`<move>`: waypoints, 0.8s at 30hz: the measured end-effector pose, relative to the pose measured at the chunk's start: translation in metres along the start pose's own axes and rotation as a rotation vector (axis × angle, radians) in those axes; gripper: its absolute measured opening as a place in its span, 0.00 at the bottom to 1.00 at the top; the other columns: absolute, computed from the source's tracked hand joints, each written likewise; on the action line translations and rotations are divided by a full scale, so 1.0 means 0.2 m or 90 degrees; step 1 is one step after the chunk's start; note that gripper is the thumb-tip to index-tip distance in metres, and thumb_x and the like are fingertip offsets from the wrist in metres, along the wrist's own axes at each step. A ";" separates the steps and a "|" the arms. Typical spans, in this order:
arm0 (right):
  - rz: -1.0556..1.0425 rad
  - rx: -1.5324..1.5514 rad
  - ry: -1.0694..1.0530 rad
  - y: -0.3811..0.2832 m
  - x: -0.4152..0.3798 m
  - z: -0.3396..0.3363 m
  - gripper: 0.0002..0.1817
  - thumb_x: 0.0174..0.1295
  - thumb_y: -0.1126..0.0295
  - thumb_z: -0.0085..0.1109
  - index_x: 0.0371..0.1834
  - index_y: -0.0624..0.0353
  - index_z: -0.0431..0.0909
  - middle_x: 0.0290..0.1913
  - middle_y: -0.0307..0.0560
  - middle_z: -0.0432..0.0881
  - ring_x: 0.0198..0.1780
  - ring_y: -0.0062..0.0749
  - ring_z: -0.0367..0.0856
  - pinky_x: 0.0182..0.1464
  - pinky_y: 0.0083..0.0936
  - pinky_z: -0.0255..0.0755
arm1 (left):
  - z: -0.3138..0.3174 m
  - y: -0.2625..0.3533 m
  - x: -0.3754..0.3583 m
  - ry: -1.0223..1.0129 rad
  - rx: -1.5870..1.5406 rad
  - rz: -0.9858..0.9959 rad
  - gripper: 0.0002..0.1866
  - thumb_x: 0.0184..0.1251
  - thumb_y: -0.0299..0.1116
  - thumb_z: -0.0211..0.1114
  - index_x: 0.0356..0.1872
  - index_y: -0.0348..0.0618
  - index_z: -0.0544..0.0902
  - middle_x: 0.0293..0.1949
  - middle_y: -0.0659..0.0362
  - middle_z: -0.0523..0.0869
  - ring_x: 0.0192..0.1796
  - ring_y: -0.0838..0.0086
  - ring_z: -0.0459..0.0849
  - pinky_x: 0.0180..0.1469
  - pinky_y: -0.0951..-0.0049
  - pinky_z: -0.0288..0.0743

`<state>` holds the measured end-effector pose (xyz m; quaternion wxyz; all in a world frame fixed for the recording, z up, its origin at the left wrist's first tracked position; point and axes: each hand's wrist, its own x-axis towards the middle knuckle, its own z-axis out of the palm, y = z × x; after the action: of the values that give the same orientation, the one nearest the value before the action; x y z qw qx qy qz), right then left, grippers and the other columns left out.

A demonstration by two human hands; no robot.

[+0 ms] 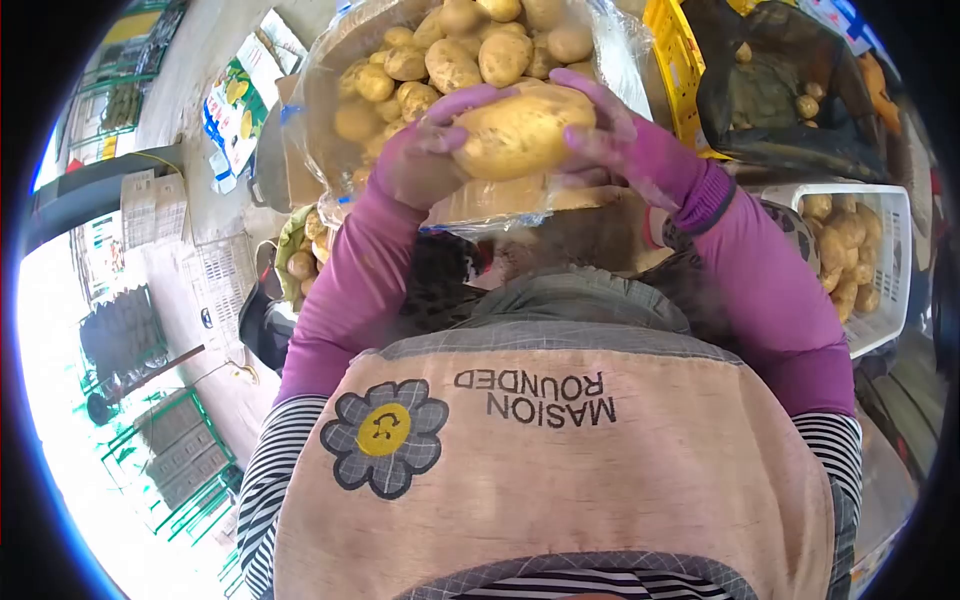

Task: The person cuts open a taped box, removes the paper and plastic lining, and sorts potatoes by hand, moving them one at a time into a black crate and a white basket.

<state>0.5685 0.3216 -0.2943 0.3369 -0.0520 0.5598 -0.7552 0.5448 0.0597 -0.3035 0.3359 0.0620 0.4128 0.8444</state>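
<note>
A large yellow potato (525,130) is held between both hands, above the near edge of a plastic-lined box (490,200). My left hand (425,150), in a purple glove with dirty fingers, grips the potato's end on the image's left. On the opposite end are the fingers of my right hand (625,140), also gloved in purple. Behind the held potato, many loose potatoes (450,65) fill the box.
A yellow crate (680,75) with a dark lining holds a few potatoes at the upper right. Below it is a white crate (895,270) of potatoes. A green bag (290,255) of potatoes stands at the left, near a printed carton (235,115) on the floor.
</note>
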 end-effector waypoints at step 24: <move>-0.407 -0.345 0.214 0.14 -0.09 -0.14 0.29 0.70 0.59 0.53 0.71 0.57 0.60 0.55 0.54 0.77 0.50 0.31 0.81 0.48 0.24 0.78 | 0.10 -0.18 0.20 0.085 0.588 0.251 0.31 0.56 0.25 0.71 0.62 0.52 0.71 0.65 0.50 0.70 0.57 0.58 0.82 0.56 0.68 0.80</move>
<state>0.5830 0.3506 -0.3240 -0.0348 -0.1852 0.7401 -0.6456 0.5411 0.1134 -0.3237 0.0805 0.2268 0.7443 0.6230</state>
